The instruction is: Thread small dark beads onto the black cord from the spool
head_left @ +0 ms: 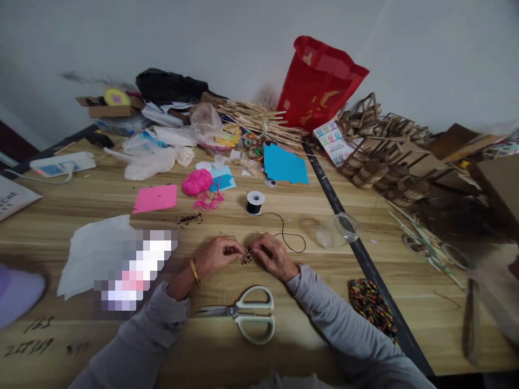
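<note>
At the left of the counter [302, 346], a pink sheet [156, 198] lies flat, with short black pieces [189, 219] scattered to its right and a ball of pink yarn [197, 182] beyond them. Next comes the left hand [221, 253], a gold-coloured bracelet [195, 273] at its wrist. Its thumb and forefinger are pinched together at the left edge of a small bead cluster [246, 257]. The cluster sits between the two hands, at or just above the counter surface; which of these cannot be told.

White-handled scissors [255, 319] lie nearer the person, blades pointing left. A spool of black cord [254, 203] stands beyond the hands. The right hand [275, 255] meets the cluster from the right, its fingertips closed at the upper edge. Whether either pinch bears on a bead or on fine cord is too small to tell. Loose cord [284, 235] curves from the spool and loops back towards the right hand.

Step in hand, as judged: fine two-handed work on the beads. Any further adjustment calls for a light, steady pinch on both sides and slack in the cord.

Farther right are a clear round container [347, 227] and a heap of multicoloured bead strands [371, 308].
</note>
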`<move>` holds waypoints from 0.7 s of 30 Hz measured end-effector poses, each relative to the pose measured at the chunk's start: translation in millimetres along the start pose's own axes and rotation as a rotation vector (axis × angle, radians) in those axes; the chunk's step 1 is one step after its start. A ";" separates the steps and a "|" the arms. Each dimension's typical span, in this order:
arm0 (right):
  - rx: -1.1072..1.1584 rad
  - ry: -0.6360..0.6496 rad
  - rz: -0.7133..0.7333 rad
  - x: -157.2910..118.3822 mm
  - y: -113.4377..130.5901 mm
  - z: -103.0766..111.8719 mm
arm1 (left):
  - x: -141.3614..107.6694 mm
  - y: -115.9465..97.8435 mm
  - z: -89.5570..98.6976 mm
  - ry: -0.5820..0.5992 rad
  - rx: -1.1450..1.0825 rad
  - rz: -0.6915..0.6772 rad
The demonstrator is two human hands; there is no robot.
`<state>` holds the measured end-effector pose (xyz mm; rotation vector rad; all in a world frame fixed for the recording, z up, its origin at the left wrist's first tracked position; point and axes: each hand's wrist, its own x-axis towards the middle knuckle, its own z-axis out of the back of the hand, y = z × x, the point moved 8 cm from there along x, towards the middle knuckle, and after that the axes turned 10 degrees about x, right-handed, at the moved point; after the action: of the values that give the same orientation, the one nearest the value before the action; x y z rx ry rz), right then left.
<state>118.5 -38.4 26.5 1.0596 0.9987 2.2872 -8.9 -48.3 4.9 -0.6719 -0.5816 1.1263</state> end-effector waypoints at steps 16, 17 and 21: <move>-0.013 -0.012 -0.005 -0.3 -2.5 0.6 | -2.3 -10.9 -4.3 0.073 0.128 -0.117; -0.011 -0.015 -0.008 -0.3 -2.5 1.1 | -2.4 -10.5 -4.4 0.070 0.135 -0.113; -0.007 -0.014 -0.015 0.2 -1.1 2.1 | -1.9 -9.2 -3.7 0.052 0.151 -0.092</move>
<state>120.1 -36.6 26.7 1.0603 0.9885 2.2664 -1.2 -53.3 9.0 -0.5370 -0.4732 1.0522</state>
